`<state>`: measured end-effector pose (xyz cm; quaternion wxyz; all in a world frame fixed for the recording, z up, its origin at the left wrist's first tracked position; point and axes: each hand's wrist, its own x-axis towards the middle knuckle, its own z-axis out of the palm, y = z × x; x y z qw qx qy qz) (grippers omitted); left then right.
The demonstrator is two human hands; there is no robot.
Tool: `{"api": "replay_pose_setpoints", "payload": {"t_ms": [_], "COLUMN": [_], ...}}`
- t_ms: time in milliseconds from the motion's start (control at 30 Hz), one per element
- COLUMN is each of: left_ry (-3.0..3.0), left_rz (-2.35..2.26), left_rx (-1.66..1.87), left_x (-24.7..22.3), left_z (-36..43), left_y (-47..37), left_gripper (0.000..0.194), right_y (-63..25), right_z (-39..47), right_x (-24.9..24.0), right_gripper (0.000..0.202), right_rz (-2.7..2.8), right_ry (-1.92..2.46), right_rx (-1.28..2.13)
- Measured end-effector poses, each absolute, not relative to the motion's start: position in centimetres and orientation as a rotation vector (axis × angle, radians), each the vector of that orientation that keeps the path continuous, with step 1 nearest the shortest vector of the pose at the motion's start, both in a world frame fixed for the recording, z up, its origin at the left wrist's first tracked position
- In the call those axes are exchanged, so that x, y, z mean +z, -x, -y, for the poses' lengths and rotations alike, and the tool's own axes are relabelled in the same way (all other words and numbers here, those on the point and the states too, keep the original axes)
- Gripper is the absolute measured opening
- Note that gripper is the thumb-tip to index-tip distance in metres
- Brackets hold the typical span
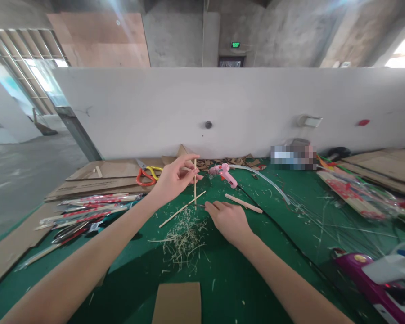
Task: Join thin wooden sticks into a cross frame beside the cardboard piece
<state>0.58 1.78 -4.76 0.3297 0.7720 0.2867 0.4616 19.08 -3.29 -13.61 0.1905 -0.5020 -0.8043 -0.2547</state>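
Observation:
My left hand (175, 176) pinches a thin wooden stick (195, 191), held upright over the green table. My right hand (230, 221) is closed low beside the stick's bottom end. A thin dark sliver shows at its fingertips, mostly hidden, and I cannot make out what it is. Behind the upright stick, a second wooden stick (175, 214) lies slantwise on the table. Below both hands spreads a pile of fine wood shavings (185, 240). Just past my right hand lies a thicker pale rod (243, 203).
A pink glue gun (227, 175) with a black cord lies behind my hands. Scissors (147, 175) rest on cardboard (97, 183) at left, near wrapped sticks (87, 209). A purple power strip (361, 265) is at right, a cardboard piece (177, 303) in front. A white partition (155, 112) stands behind.

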Motion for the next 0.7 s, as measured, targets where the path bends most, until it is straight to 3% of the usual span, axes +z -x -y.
{"api": "replay_pose_setpoints", "payload": {"t_ms": [133, 700], "left_ry": [-2.012, -2.073], "left_rz": [-0.759, -0.752], "left_rx": [1.189, 1.153], "left_x": [-4.85, -4.88], "left_z": [-1.97, -2.13], "left_y": [-0.56, -0.35], "left_gripper": [0.035, 0.035], "right_y": [-18.8, -18.36], "right_z": [3.46, 3.93], "right_x": [-13.43, -13.41], "right_gripper": [0.025, 0.017], "right_rz": [2.169, 2.294], "right_ry": [1.386, 1.426], "right_rx": [-0.736, -0.694]}}
